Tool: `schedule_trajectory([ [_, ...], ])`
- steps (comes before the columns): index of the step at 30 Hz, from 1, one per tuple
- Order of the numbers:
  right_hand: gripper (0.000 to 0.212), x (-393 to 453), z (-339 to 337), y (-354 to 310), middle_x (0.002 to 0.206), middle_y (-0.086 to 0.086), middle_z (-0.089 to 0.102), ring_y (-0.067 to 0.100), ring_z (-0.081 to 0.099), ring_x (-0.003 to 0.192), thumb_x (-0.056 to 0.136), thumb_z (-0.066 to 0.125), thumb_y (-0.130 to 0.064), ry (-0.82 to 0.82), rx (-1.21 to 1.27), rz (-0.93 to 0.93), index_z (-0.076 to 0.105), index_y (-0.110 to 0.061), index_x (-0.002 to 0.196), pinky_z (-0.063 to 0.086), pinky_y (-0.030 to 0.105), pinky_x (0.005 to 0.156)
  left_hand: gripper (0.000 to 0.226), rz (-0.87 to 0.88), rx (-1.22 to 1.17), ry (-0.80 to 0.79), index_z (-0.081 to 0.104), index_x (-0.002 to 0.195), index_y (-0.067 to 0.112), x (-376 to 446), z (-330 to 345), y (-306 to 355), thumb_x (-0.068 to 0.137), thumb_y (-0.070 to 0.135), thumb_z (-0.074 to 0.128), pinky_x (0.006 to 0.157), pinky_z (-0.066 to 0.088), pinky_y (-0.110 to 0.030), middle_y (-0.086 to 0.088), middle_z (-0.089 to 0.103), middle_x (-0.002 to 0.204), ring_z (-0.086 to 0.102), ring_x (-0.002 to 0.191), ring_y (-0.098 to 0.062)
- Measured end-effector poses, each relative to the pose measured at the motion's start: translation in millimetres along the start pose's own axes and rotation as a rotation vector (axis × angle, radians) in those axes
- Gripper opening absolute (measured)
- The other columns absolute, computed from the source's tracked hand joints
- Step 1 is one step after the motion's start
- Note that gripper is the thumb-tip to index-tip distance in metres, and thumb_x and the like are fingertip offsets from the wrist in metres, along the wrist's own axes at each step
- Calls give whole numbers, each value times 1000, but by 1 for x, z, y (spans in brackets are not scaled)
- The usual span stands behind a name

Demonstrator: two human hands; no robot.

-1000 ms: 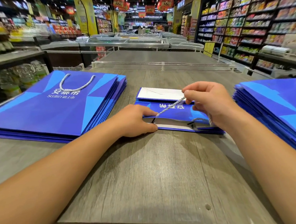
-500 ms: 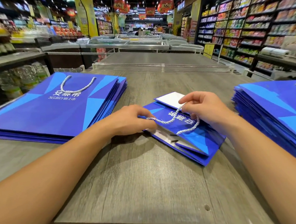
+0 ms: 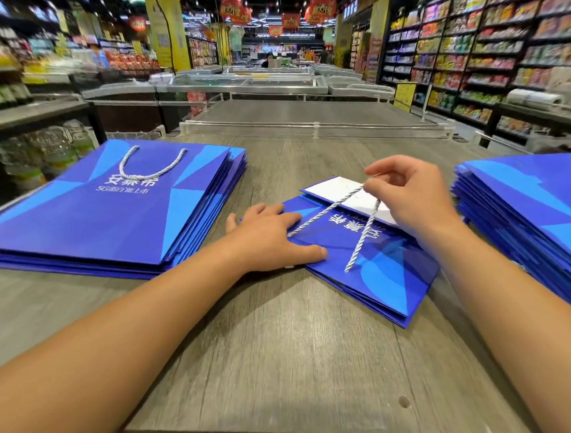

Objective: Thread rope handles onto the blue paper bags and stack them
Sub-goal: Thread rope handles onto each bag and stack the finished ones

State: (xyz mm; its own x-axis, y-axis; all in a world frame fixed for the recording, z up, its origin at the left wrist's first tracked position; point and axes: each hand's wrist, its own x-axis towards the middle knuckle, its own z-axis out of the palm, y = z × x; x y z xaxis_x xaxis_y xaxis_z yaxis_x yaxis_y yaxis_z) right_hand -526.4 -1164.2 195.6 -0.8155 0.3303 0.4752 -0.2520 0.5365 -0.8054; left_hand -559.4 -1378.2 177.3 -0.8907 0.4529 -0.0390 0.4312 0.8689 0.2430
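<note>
So a single flat bag is laid on the desk between the two piles, turned at an angle so its long axis runs from the far left toward the near right. Its mouth end, with the white inner flap showing, is pointed away and sits right under the right hand.

The rope is pinched at the top of its loop between the right thumb and fingers, with the other fingers loosely curled. From that pinch two strands are run down: one goes left and disappears under the left hand, the other drops toward the near side, and its free end is left lying loose on the blue face. So the loose end is nearer the right hand, but below and toward the body from the pinch.

The left hand is laid flat, fingers fairly straight, pressed on the bag's left edge and on the rope there. Nothing is gripped by it as far as can be seen, just held down.

Both forearms are stretched forward over the desk, the right wrist raised off the bag.

A done stack with a handle threaded on top is seen far left; another stack is at the right.
</note>
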Motion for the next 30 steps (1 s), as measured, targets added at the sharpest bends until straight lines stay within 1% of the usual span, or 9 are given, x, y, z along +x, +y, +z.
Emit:
schedule_trajectory([
  [4,26,-2,2,-9,78,-9,69,6,65,73,82,73,-4,89,27,-138,67,-30,84,53,23,73,88,21,17,-35,29,150,39,0,-3,-1,76,80,51,117,2,-58,8,16,162,3,150,-19],
  [11,19,-8,5,-18,79,-15,65,-1,61,72,83,71,-8,268,30,-319,67,-24,90,49,17,70,84,67,35,49,35,147,37,-2,-4,3,76,78,52,117,6,-59,9,27,156,11,148,-21],
  [13,18,-6,5,-13,79,-18,66,1,63,74,82,73,-12,265,-17,-269,67,-29,86,51,20,73,83,68,50,30,34,148,37,-4,-4,4,77,78,51,118,4,-58,9,25,157,9,149,-21],
  [16,15,-3,5,-1,74,-16,68,8,65,74,81,74,-17,166,-176,-124,68,-31,78,53,27,77,82,61,88,-40,28,150,39,-4,-3,2,80,80,43,118,2,-58,9,15,162,3,150,-20],
  [20,11,-1,3,14,72,-11,68,11,62,81,82,75,-25,-36,-405,64,71,-30,74,41,24,76,83,44,107,-65,21,152,41,-3,-1,-1,81,82,35,119,2,-56,11,9,164,1,151,-19],
  [22,7,0,1,15,72,-11,65,14,59,90,85,73,-30,-87,-448,116,75,-27,79,37,23,79,85,23,124,-47,22,152,42,-2,-1,-3,80,84,33,118,6,-57,12,12,163,5,150,-18],
  [24,15,1,-1,12,77,-8,64,17,56,96,89,68,-35,-81,-450,123,77,-23,88,35,24,81,86,-14,145,-15,26,151,41,0,-2,-5,79,86,31,117,11,-58,11,17,162,12,149,-20],
  [27,19,-1,-3,7,85,-6,67,20,59,102,91,64,-38,-62,-422,115,77,-24,90,40,28,82,84,-92,167,24,32,149,39,3,-4,-9,80,86,26,113,20,-56,8,24,160,21,145,-28],
  [30,20,-3,-5,6,94,-4,70,21,59,104,90,62,-40,-84,-488,159,76,-26,97,41,29,80,84,-148,167,31,36,147,37,2,-7,-12,81,86,21,109,21,-53,6,28,158,22,142,-31],
])
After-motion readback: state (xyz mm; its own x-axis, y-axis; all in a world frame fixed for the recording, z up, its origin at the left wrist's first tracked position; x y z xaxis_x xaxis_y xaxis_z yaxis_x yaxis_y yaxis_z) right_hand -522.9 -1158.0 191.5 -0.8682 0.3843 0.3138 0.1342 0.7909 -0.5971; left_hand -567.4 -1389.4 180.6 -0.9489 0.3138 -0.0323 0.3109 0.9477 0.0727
